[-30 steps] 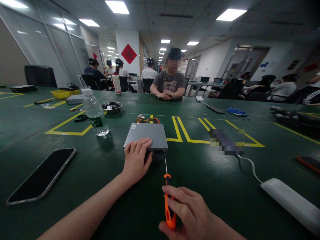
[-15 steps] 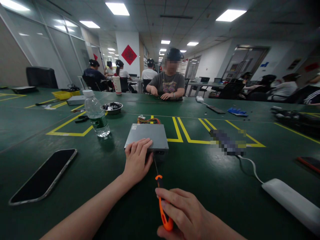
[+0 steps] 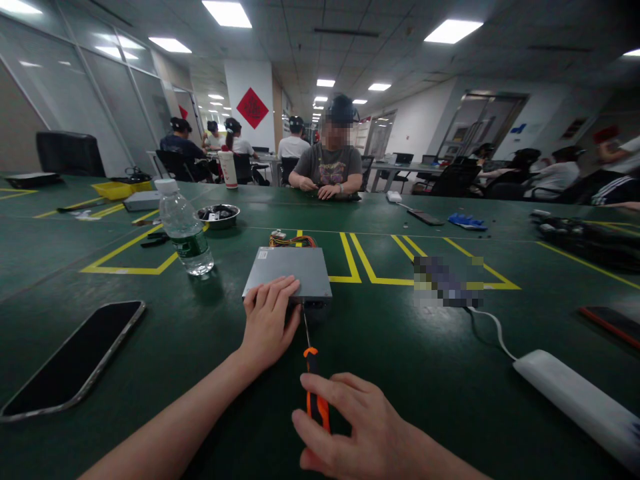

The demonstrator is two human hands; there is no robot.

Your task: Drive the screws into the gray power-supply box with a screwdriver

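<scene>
A grey metal computer power supply [image 3: 305,265] lies flat on the green table, a bundle of coloured cables [image 3: 293,240] behind it. My left hand [image 3: 269,317] grips its near left part, fingers on the top and thumb against the front face. In my right hand [image 3: 347,417] is an orange and black screwdriver [image 3: 312,363], held loosely between thumb and fingers. Its shaft points away from me, and the tip meets the power supply's front face close to my left thumb. Whether the tip sits in a screw is too small to tell.
A water bottle [image 3: 185,233] and a metal bowl [image 3: 220,216] stand to the left. A phone [image 3: 73,357] lies near left. On the right are a white power strip [image 3: 575,393] with a cord and a blurred-out device [image 3: 447,281]. Across the table sits a person [image 3: 327,163].
My right fingers have loosened and shifted on the screwdriver handle, which has turned to show more black. My left hand stays on the power supply. The whole view has shifted slightly.
</scene>
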